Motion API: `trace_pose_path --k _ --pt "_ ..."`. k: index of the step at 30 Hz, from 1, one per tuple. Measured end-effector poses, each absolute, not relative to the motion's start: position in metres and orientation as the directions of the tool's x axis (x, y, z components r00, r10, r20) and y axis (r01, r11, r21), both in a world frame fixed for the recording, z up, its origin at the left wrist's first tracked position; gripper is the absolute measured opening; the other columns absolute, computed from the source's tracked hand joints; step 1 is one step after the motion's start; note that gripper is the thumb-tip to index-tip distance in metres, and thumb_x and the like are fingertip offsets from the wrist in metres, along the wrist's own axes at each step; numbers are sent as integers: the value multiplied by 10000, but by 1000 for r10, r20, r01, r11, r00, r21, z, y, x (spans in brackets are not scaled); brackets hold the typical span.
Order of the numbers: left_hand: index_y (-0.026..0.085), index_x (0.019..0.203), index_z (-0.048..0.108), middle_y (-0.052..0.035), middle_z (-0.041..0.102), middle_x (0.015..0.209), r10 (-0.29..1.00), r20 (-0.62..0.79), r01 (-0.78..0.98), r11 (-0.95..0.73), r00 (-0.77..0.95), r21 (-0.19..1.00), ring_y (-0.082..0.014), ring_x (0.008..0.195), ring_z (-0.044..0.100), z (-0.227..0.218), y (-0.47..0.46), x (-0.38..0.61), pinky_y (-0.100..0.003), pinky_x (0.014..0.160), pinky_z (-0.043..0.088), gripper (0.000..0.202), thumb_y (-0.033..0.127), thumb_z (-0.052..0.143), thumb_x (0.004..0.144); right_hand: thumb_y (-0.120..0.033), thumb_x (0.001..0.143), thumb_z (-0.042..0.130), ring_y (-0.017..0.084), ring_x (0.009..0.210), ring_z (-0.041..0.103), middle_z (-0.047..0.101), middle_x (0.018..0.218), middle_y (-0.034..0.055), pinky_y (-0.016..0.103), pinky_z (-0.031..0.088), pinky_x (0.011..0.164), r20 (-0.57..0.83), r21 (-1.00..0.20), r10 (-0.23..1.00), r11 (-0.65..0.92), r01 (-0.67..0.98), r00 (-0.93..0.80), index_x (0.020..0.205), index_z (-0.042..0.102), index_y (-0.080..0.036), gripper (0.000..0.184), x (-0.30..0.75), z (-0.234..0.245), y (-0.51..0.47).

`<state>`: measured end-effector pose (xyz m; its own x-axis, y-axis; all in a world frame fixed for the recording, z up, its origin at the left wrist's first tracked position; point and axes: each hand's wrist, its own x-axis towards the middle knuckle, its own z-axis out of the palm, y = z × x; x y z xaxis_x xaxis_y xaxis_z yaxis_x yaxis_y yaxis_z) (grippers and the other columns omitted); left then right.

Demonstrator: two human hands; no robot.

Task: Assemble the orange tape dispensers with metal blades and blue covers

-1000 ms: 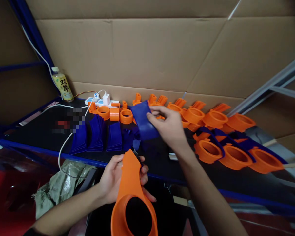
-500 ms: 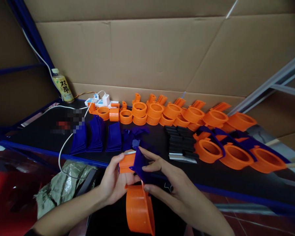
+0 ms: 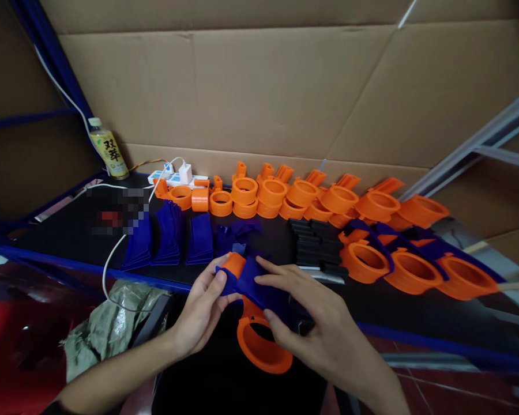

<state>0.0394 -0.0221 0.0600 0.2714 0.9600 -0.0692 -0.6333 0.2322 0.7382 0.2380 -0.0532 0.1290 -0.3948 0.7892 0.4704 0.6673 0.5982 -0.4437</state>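
Note:
An orange plastic ring part (image 3: 262,346) with a tall neck is held in front of the table edge. My left hand (image 3: 199,314) grips its upper end, thumb on top. My right hand (image 3: 311,323) presses a dark blue curved plate (image 3: 253,285) against the neck, fingers over the plate. Both hands are closed on the two pieces. Just beyond lie loose blue small parts (image 3: 237,233) and stacks of blue plates (image 3: 170,233).
Rows of orange ring parts (image 3: 303,193) line the back. Orange rings fitted with blue plates (image 3: 410,268) sit at right. A stack of black strips (image 3: 318,248) lies mid-table. A bottle (image 3: 104,148), a power strip (image 3: 177,176) and a white cable (image 3: 112,259) are at left.
My right hand brought a blue plate down from above the table to the orange part. The orange part has turned, its ring now facing down and away, with the plate laid on its neck.

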Motion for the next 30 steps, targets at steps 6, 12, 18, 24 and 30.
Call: trace_pose_path --k 6,12,18,24,30 --pt "233 1192 696 -76 673 1223 958 -43 -654 226 283 722 -214 1052 651 60 -23 39 -365 917 560 353 378 750 875 -250 878 673 248 1218 669 683 1358 40 425 516 1078 406 -525 837 543 655 -367 1207 664 -297 332 242 132 -48" --pt "232 1169 677 -68 660 1177 960 -57 -632 226 275 741 -211 1020 641 59 -22 40 -369 912 542 355 389 757 862 -245 870 688 231 1177 688 696 1337 26 391 522 1051 346 -605 872 490 628 -346 1200 676 -314 338 247 131 -46" --pt "259 1248 611 -31 627 1123 961 75 -492 69 266 868 -174 961 600 54 -26 30 -258 849 487 608 319 890 711 -269 817 770 254 1211 645 659 1358 63 388 495 1051 249 -704 876 456 544 -412 1149 692 -287 341 246 137 -48" --pt "260 1242 580 -56 575 1165 911 359 -378 -266 202 887 -242 1053 590 54 -36 28 -323 905 487 821 437 970 542 -345 867 750 157 850 634 677 938 25 248 501 743 153 -942 942 230 244 -298 987 684 -227 181 234 130 -44" --pt "250 1225 596 -69 570 1112 780 597 -433 -480 185 762 -259 1014 629 59 -37 31 -440 963 531 823 431 980 520 -313 783 835 138 810 589 624 858 -15 234 446 719 13 -1000 945 19 15 -327 890 668 -216 221 229 126 -46"
